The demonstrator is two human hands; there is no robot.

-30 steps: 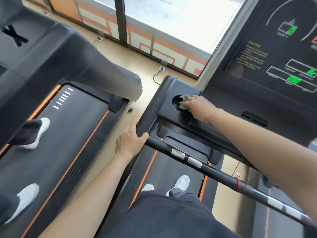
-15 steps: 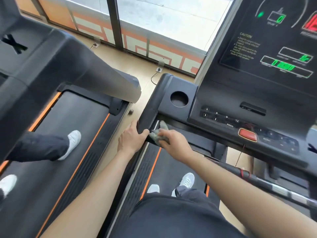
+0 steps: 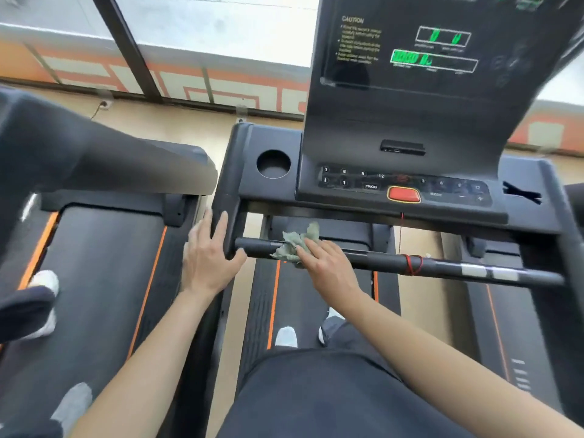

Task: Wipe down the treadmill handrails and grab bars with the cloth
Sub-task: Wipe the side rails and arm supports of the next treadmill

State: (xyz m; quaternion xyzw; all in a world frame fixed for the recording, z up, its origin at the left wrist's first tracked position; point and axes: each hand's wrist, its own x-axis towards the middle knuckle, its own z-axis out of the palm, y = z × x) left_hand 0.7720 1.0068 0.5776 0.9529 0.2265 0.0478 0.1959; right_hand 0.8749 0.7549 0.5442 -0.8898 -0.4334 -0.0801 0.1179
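A black grab bar (image 3: 442, 266) runs across the treadmill below the console, with a red band and silver sensor patches toward its right end. A crumpled grey-green cloth (image 3: 295, 243) lies over the bar's left part. My right hand (image 3: 328, 267) presses the cloth onto the bar, fingers flat over it. My left hand (image 3: 210, 257) rests on the lower end of the black left handrail (image 3: 229, 184), fingers spread along it and thumb at the joint with the bar.
The console (image 3: 404, 184) with a red stop button and lit green display rises behind the bar, with a round cup holder (image 3: 273, 163) at its left. Another person's white shoes stand on the neighbouring treadmill belt (image 3: 101, 263) at left. My own shoes show below the bar.
My right hand left the cup holder with the cloth, came down to the bar's left end, then slid rightward along it. The view swung right; my left hand stayed on the handrail.
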